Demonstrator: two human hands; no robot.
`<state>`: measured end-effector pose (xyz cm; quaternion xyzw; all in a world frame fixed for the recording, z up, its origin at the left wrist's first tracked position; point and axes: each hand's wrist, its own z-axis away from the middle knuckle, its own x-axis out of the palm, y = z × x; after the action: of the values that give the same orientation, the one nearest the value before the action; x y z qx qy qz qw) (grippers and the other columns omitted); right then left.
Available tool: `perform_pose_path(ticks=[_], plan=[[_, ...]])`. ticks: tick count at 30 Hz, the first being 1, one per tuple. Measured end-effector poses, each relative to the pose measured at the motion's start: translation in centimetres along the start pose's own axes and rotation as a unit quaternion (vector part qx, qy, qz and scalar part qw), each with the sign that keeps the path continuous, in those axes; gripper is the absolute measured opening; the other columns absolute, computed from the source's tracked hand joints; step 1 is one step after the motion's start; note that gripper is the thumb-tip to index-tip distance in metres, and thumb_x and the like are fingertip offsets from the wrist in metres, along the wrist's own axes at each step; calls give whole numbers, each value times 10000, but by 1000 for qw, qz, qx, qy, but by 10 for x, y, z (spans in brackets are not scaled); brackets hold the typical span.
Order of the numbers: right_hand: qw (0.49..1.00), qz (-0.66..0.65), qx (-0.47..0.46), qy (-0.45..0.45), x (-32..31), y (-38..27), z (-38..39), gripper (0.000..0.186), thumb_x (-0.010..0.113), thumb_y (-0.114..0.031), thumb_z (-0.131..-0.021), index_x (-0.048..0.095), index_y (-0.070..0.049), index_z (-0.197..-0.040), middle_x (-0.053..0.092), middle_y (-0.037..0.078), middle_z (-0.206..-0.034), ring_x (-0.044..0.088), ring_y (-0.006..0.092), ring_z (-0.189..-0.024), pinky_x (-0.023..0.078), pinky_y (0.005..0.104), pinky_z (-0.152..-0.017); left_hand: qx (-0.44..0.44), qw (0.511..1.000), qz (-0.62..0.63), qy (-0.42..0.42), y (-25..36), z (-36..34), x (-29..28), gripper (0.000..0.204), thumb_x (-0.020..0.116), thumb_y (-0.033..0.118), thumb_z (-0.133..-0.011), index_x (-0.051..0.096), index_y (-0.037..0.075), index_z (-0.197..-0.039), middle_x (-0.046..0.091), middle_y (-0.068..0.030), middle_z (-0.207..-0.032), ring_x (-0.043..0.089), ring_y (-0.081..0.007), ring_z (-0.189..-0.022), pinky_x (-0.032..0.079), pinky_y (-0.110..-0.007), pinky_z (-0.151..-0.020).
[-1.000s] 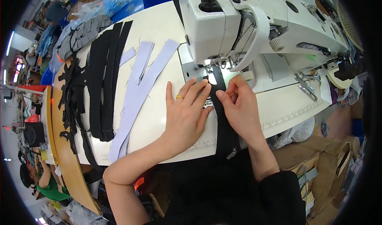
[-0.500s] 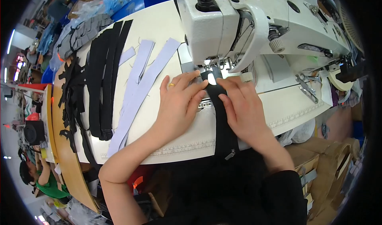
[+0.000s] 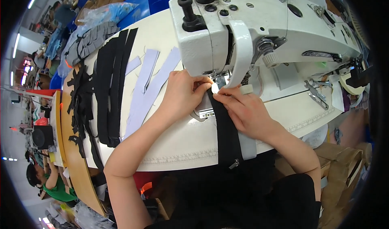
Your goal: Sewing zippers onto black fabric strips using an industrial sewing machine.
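A long black fabric strip [image 3: 227,136], with a zipper pull [image 3: 234,163] at its near end, runs from the table's front edge up to the white sewing machine [image 3: 198,46]. On its far end, just before the needle area, sits a small white rounded piece [image 3: 214,88]. My left hand [image 3: 182,92] is closed, thumb and fingertips pinching the strip's end at the left of the white piece. From the right, my right hand [image 3: 248,110] pinches the same end, fingertips touching the white piece. A grey layer [image 3: 247,146] shows beside the strip. My fingers partly hide the end.
Left of my hands lie lavender strips [image 3: 150,93] and stacked black strips [image 3: 110,91]. Black scraps [image 3: 83,103] hang at the table's left side. Metal tools [image 3: 317,94] rest on the right of the table [image 3: 182,148]. A person in green [image 3: 58,188] is at the far left.
My left fingers, earlier laid flatter on the strip, are now drawn into a pinch. The strip's end and white piece sit slightly nearer me, away from the needle. The whole view has shifted a little.
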<state>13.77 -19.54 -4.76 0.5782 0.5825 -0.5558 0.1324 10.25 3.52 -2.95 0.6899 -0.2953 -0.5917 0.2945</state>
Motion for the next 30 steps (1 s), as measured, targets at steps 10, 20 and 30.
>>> perform_pose_path(ticks=[10, 20, 30], plan=[[1000, 12, -8, 13, 1, -1, 1, 500, 671, -1, -847, 674, -85, -1340, 659, 112, -1101, 586, 421, -1076, 539, 468, -943, -134, 980, 135, 59, 0, -3, 9, 176, 785, 53, -769, 678, -14, -892, 714, -32, -725, 604, -77, -621, 516, -272, -603], [999, 43, -28, 19, 0, -4, 0, 489, 660, -15, -854, 678, -75, -1339, 652, 92, -1189, 594, 340, -1066, 553, 406, -880, -109, 978, 97, 151, 3, -2, 21, 141, 765, 46, -763, 690, -22, -861, 699, -43, -693, 574, -92, -576, 484, -281, -578], [998, 33, -35, 28, -2, -5, -1, 458, 656, -11, -846, 690, -54, -1301, 655, 87, -1177, 600, 318, -1038, 554, 388, -864, -20, 990, 53, 130, -3, 13, 11, 153, 815, 69, -809, 725, -33, -878, 736, -114, -895, 685, -233, -773, 535, -358, -702]])
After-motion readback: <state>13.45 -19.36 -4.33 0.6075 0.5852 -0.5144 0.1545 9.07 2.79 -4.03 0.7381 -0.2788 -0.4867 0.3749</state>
